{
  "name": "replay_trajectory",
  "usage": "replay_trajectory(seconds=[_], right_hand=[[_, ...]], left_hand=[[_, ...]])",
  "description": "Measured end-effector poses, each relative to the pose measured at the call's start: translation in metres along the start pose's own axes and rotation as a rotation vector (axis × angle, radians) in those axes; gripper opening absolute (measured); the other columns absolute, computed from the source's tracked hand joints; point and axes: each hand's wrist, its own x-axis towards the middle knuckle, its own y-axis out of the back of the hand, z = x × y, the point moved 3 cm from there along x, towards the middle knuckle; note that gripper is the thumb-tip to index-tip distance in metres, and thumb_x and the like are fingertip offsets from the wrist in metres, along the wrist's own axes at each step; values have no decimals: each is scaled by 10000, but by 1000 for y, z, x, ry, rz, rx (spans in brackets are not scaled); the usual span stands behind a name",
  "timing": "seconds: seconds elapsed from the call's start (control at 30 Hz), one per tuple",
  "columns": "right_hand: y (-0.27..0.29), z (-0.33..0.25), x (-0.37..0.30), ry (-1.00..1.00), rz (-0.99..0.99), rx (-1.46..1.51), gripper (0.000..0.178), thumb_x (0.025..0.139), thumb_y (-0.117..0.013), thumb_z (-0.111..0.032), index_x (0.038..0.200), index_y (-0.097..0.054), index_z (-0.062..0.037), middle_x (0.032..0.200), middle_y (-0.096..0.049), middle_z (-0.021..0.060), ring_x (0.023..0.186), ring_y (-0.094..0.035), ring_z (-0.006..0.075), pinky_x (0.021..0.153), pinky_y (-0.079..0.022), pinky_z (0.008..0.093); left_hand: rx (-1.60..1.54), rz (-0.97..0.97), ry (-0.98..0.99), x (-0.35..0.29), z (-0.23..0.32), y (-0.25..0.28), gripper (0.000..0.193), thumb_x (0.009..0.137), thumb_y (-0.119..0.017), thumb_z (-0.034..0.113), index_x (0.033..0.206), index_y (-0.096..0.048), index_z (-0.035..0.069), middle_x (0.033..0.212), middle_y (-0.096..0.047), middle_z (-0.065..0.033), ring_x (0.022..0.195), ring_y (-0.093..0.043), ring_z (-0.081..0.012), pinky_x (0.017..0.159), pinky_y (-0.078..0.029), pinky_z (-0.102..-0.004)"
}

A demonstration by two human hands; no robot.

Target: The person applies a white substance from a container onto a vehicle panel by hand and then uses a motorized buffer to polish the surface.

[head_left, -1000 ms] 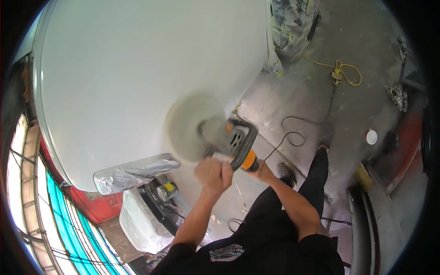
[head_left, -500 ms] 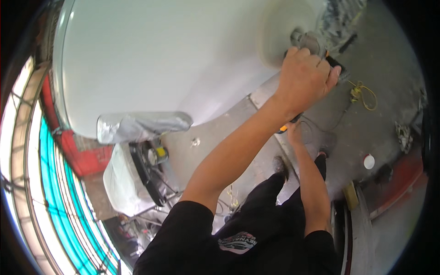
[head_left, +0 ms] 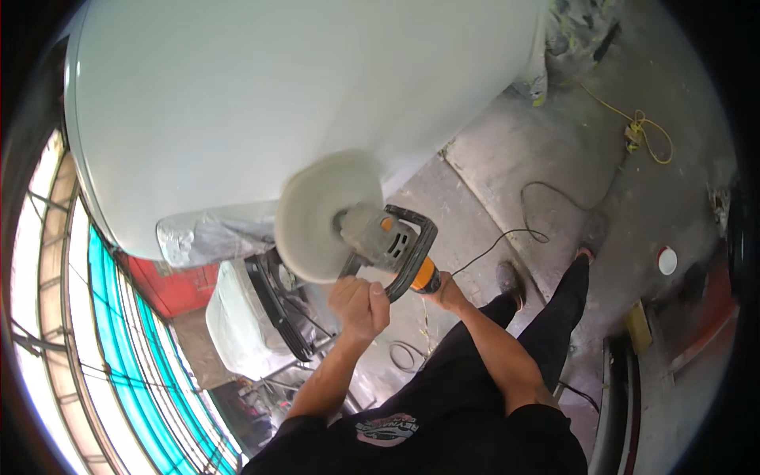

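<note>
Handheld polisher (head_left: 392, 245), grey body with orange rear section, sits mid-frame, tilted, its round cream buffing pad (head_left: 324, 215) pressed flat against the lower edge of a big white car panel (head_left: 261, 95). Pad face looks soft-edged, blurred. Black loop handle (head_left: 412, 261) wraps around the tool body.

Left hand (head_left: 360, 305) fist-closed on the lower part of the loop handle, fingers curled fully round it, knuckles toward camera. Right hand (head_left: 447, 291) wrapped round the orange rear grip of the polisher, mostly hidden behind the tool; grip tight on it as far as visible. Both bare forearms come up from the lower edge; person wears a dark shirt (head_left: 443, 427) and dark trousers.

Thin black power cord (head_left: 507, 237) runs from the tool's rear out over the concrete floor (head_left: 507, 158), looping near the person's shoe (head_left: 507, 279).

Just below the pad, clear plastic masking film (head_left: 210, 236) is bunched along the panel's bottom edge. Under that, a dark wheel (head_left: 277, 309) partly covered in white sheeting, and a red part (head_left: 178, 286) beside it.

Further out: yellow cord (head_left: 645, 134) coiled on the floor upper right, small white round lid (head_left: 667, 260) at right, more crumpled masking sheet (head_left: 578, 32) at the top right corner of the panel. Teal and white striped surface (head_left: 111, 332) curves along the left rim.
</note>
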Motion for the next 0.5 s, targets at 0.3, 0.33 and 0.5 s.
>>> replay_trajectory(seconds=[0.3, 0.33, 0.5], right_hand=[[154, -62, -3, 83, 238, 3, 241, 772, -792, -140, 947, -682, -16, 786, -690, 30, 718, -647, 140, 695, -526, 321], [164, -76, -3, 100, 272, 25, 233, 778, -788, -149, 927, -675, -10, 770, -683, 31, 708, -645, 142, 688, -524, 323], [214, -113, 15, 212, 360, 176, 158, 792, -699, -159, 770, -618, -25, 692, -626, 20, 636, -590, 133, 629, -471, 305]], left_hand=[[-74, 114, -184, 138, 51, -103, 313, 801, -664, 79, 569, -455, 108, 535, -439, -60, 484, -461, -252, 477, -332, -403], [-56, 135, -196, 156, 55, -115, 319, 791, -710, 139, 572, -478, 135, 534, -457, -36, 498, -488, -238, 488, -357, -382], [-162, 240, -336, 244, 101, -162, 360, 813, -726, 194, 550, -489, 129, 530, -487, -45, 505, -506, -251, 508, -372, -394]])
